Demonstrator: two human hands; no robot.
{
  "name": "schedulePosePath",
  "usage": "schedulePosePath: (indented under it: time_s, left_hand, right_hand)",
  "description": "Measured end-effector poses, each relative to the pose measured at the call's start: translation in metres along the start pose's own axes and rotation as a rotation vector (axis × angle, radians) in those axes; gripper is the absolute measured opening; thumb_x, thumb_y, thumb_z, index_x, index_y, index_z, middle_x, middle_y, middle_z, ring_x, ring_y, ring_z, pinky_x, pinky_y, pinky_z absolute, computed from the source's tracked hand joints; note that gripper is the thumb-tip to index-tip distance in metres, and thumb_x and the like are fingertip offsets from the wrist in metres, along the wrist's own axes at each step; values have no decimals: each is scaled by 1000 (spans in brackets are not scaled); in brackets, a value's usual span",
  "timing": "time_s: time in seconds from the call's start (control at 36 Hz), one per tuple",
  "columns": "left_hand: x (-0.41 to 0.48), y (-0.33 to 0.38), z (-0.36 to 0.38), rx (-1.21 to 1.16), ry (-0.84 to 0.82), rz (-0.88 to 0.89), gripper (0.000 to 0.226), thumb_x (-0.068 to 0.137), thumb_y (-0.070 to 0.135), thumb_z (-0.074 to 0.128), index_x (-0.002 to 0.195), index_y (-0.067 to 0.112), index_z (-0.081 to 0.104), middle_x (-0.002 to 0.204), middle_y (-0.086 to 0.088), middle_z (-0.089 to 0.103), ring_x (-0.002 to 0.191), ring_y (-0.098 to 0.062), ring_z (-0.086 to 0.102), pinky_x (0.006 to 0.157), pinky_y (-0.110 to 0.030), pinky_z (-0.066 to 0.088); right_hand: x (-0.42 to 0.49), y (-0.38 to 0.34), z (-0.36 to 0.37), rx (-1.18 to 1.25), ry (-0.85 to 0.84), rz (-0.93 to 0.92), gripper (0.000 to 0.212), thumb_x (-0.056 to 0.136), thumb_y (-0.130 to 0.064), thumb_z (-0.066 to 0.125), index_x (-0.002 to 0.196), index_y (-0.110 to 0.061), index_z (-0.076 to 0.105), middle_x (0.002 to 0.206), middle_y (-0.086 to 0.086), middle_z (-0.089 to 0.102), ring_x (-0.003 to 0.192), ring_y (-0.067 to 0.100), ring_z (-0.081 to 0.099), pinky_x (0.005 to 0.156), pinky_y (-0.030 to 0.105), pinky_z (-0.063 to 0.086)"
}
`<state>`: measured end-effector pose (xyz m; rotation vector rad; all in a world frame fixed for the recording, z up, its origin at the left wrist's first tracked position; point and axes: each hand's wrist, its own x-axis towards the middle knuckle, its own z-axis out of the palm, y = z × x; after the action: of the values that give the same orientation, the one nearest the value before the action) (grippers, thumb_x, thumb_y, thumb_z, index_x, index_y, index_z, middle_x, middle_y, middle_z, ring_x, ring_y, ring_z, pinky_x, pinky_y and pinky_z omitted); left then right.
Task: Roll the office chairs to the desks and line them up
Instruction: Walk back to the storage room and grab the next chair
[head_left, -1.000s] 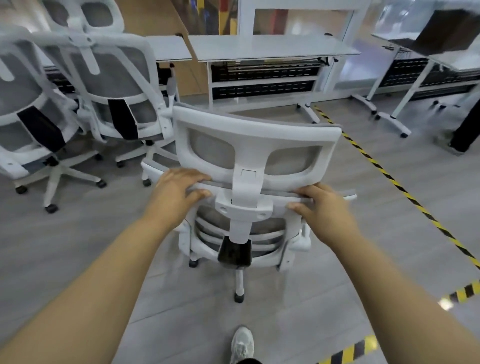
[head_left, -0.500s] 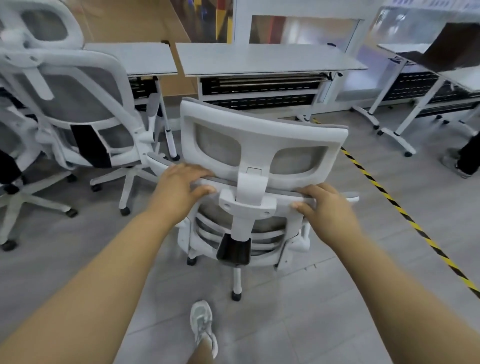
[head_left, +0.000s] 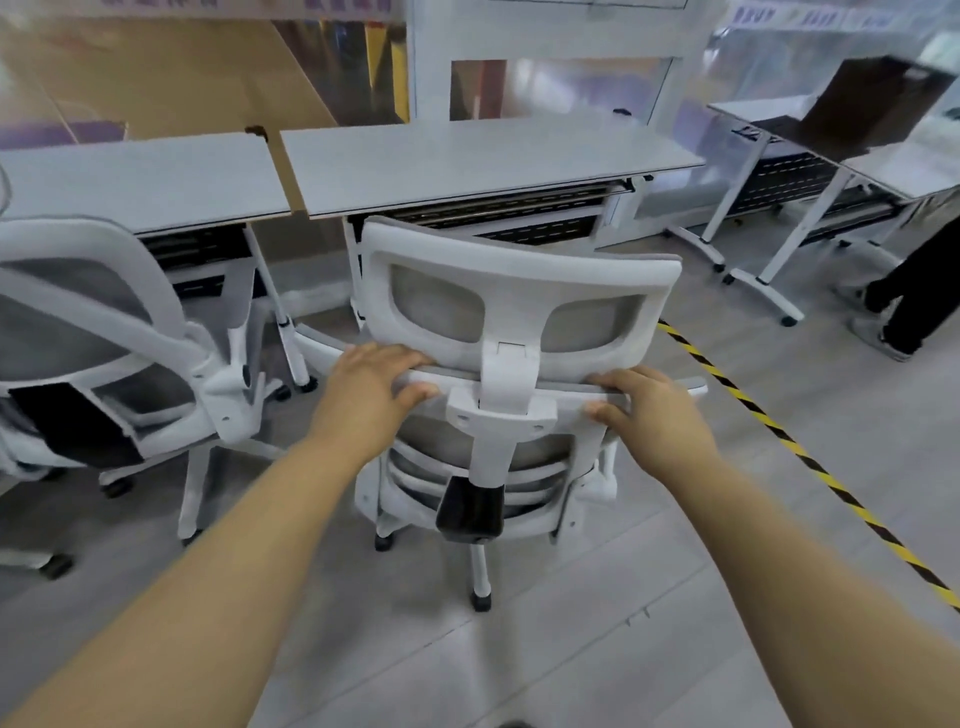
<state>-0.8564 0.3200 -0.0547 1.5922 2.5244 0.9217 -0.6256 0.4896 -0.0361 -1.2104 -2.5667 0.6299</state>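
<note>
left hand (head_left: 371, 395) and right hand (head_left: 652, 410) each clamp the top rail of the white-framed, grey-mesh office chair (head_left: 519, 291). fingers (head_left: 410, 358) curl over the rail's far side and thumbs press its near edge, either side of the white headrest post (head_left: 511, 374). beyond the fingertips, the chair stands close before the grey-topped white desk (head_left: 467, 161).

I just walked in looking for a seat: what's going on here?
A person grips a white chair by its backrest top, left hand and right hand either side of the headrest post, facing it at the middle desk. It is near the desk, not tucked under. A second chair stands at the left desk.
</note>
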Motion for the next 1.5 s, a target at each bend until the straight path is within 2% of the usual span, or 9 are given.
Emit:
schedulePosePath:
  time_s: [0.22,0.44,0.56,0.75,0.81,0.89,1.0,1.19,1.5]
  left_hand:
    - [98,-37,12,-5,9,8,36,85,33,63,117,16,64,123,-4,62,119,-23,46,100,-26,21]
    - [185,-74,18,-14,-24,-31,57,78,56,47,116,18,65,123,-4,62,116,-22,47,97,-20,21]
    - [226,-94,23,-15,-8,-70,49,80,45,53,117,15,65,124,-7,61,118,-24,45,96,-18,18]
    - [290,-136,27,3,-31,-90,39,88,38,60,121,18,62,129,-6,58,124,-25,42,112,-41,21]
    - [307,-145,27,2,-24,-82,39,88,38,60,120,17,63,129,-6,58,124,-24,43,111,-39,22]
    - [328,-158,25,-2,-21,-66,43,86,41,59,120,16,63,128,-6,59,123,-25,44,107,-35,23]
    - [356,-175,23,9,-39,-25,51,80,49,49,117,19,65,123,-3,62,118,-25,49,107,-47,28]
    - [391,-199,24,70,-35,40,34,88,39,60,116,21,64,122,-3,63,117,-26,51,106,-49,29]
    - [416,-209,17,80,-81,65,35,90,32,58,123,19,60,128,-4,58,122,-24,45,103,-32,21]
  right_hand:
    - [109,-6,7,-3,8,-12,35,88,-32,63,119,-16,62,117,2,57,111,25,50,94,38,41]
    - [212,-12,16,30,-15,-32,36,87,-35,63,118,-18,63,117,3,57,115,27,47,104,46,35]
    - [264,-18,22,22,-28,-52,39,87,-38,62,120,-18,62,121,2,56,117,25,47,106,48,34]
    - [334,-35,33,37,-35,-68,40,87,-36,62,121,-15,61,122,4,56,116,25,49,108,48,33]
    - [351,-41,35,40,-39,-62,40,87,-36,63,122,-16,61,123,4,56,117,25,48,106,45,35]
    - [374,-48,40,39,-37,-42,41,87,-36,63,123,-17,60,125,3,55,119,24,46,99,39,40]
    - [398,-57,47,43,-21,8,40,87,-37,63,122,-18,60,125,3,54,119,26,45,96,42,42]
    - [427,-71,58,42,8,47,38,88,-38,60,122,-21,60,123,1,56,116,29,48,97,47,42]
    - [441,-92,64,-48,13,82,44,94,-34,53,135,-20,49,142,0,43,131,21,38,102,38,36]
